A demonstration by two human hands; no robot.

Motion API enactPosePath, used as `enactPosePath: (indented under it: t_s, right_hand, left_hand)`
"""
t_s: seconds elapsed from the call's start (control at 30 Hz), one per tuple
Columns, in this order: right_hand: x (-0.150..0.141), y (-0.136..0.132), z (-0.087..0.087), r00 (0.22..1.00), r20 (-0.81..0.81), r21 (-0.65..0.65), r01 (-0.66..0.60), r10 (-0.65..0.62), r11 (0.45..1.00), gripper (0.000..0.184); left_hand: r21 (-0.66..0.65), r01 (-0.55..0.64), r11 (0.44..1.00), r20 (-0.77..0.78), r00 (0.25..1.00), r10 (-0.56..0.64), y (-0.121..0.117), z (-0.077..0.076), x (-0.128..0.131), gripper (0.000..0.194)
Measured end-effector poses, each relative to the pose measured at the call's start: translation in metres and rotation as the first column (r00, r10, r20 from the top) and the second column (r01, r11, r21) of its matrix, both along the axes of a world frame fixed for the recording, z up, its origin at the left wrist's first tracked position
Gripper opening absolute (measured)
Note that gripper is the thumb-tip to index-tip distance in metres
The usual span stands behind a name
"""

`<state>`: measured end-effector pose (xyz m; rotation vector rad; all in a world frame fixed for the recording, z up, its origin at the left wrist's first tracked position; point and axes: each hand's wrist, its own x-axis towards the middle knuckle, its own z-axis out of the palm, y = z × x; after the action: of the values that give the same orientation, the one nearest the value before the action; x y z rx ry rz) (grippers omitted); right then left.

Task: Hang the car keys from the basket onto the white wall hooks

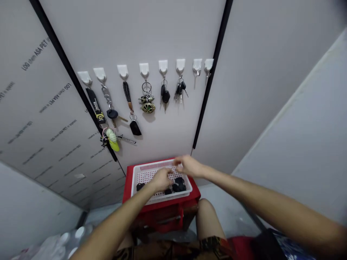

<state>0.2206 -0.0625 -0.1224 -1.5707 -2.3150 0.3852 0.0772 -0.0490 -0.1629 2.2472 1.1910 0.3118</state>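
Note:
A white perforated basket (pixel 146 172) sits on a red stool (pixel 162 213) below me, with several dark key fobs (pixel 179 185) lying in it. My left hand (pixel 162 179) reaches into the basket with its fingers curled over the keys; what it grips is hidden. My right hand (pixel 188 165) hovers over the basket's far rim, fingers pinched together on something small I cannot make out. On the wall above, a row of white hooks (pixel 144 68) carries key bunches, among them a black strap with a yellow-green tag (pixel 112 139) and a round brass fob (pixel 148 107).
The two rightmost hooks (pixel 202 66) hang bare. Black vertical strips (pixel 210 77) divide the wall panels. My knee (pixel 206 216) is just in front of the stool. Clear plastic items (pixel 65 240) lie at the lower left on the floor.

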Motion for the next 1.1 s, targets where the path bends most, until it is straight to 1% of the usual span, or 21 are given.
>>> enactPosePath:
  t_s: [0.03,0.07,0.1,0.17,0.3,0.4,0.5,0.57,0.63,0.7,0.73,0.77,0.8,0.87,0.93,0.97,1.03,1.07,1.1]
  right_hand:
    - [-0.003,-0.007,-0.014,0.991,0.129,-0.046,-0.038,0.044,0.998,0.022]
    - [-0.006,-0.013,-0.025,0.967,0.241,-0.073,-0.062,0.078,0.995,0.021]
    - [-0.008,-0.016,-0.032,0.940,0.326,-0.080,-0.075,0.097,0.994,0.022]
    - [-0.011,-0.020,-0.039,0.900,0.419,-0.076,-0.096,0.119,0.992,0.023]
    - [-0.014,-0.016,-0.037,0.888,0.437,-0.094,-0.113,0.143,0.989,0.024]
    - [-0.012,-0.012,-0.035,0.890,0.436,-0.116,-0.088,0.131,0.989,0.025]
    - [-0.009,-0.011,-0.036,0.891,0.423,-0.131,-0.117,0.162,0.984,0.030]
    - [-0.010,-0.011,-0.036,0.889,0.415,-0.151,-0.143,0.194,0.978,0.034]
    - [-0.013,-0.010,-0.038,0.890,0.415,-0.164,-0.134,0.192,0.977,0.037]
    - [-0.017,-0.008,-0.038,0.897,0.418,-0.156,-0.083,0.142,0.984,0.035]
    - [-0.018,-0.007,-0.038,0.903,0.414,-0.152,-0.057,0.116,0.987,0.032]
    - [-0.019,-0.005,-0.038,0.911,0.403,-0.151,-0.032,0.091,0.988,0.029]
    - [-0.019,-0.003,-0.037,0.921,0.384,-0.151,-0.011,0.069,0.989,0.026]
    - [-0.017,0.001,-0.034,0.949,0.315,-0.138,0.021,0.023,0.990,0.023]
    - [-0.011,0.005,-0.030,0.978,0.202,-0.101,0.073,-0.051,0.992,0.024]
    - [-0.007,0.007,-0.028,0.985,0.146,-0.081,0.103,-0.091,0.991,0.025]
    - [-0.004,0.009,-0.025,0.990,0.050,-0.061,0.138,-0.135,0.989,0.027]
    - [-0.004,0.009,-0.024,0.992,0.006,-0.063,0.126,-0.125,0.990,0.028]
    - [-0.006,0.008,-0.024,0.995,-0.045,-0.073,0.087,-0.091,0.994,0.029]
  left_hand:
    - [0.017,0.033,0.999,-0.049,0.998,-0.032,-0.004,-0.013,-0.001,0.033]
    - [0.042,0.057,0.997,-0.087,0.995,-0.053,-0.007,-0.022,-0.001,0.032]
    - [0.071,0.070,0.995,-0.114,0.992,-0.062,-0.008,-0.028,0.000,0.030]
    - [0.085,0.062,0.994,-0.150,0.987,-0.048,-0.009,-0.032,0.000,0.027]
    - [0.005,-0.036,0.999,-0.185,0.982,0.037,-0.002,-0.028,-0.005,0.020]
    - [-0.017,-0.098,0.995,-0.131,0.987,0.095,0.009,-0.025,-0.018,0.015]
    - [-0.061,-0.118,0.991,-0.088,0.990,0.112,0.016,-0.022,-0.031,0.022]
    - [-0.055,-0.091,0.994,-0.069,0.994,0.087,0.016,-0.020,-0.035,0.023]
    - [0.007,0.020,1.000,-0.043,0.999,-0.019,0.012,-0.020,-0.033,0.023]
    - [0.101,0.133,0.986,-0.069,0.990,-0.126,0.005,-0.021,-0.027,0.032]
    - [0.133,0.157,0.979,-0.104,0.984,-0.143,0.003,-0.022,-0.024,0.032]
    - [0.145,0.152,0.978,-0.138,0.981,-0.132,0.002,-0.023,-0.022,0.029]
    - [0.137,0.120,0.983,-0.159,0.982,-0.097,0.003,-0.023,-0.021,0.022]
    - [0.074,0.016,0.997,-0.132,0.991,-0.006,0.007,-0.021,-0.024,0.012]
    - [-0.033,-0.091,0.995,-0.017,0.996,0.091,0.015,-0.016,-0.032,0.013]
    - [-0.095,-0.125,0.988,0.057,0.990,0.130,0.019,-0.013,-0.036,0.013]
    - [-0.216,-0.134,0.967,0.208,0.961,0.180,0.025,-0.006,-0.044,0.012]
    - [-0.271,-0.120,0.955,0.281,0.939,0.198,0.026,-0.002,-0.047,0.012]
    - [-0.319,-0.101,0.942,0.350,0.912,0.216,0.028,0.002,-0.048,0.011]
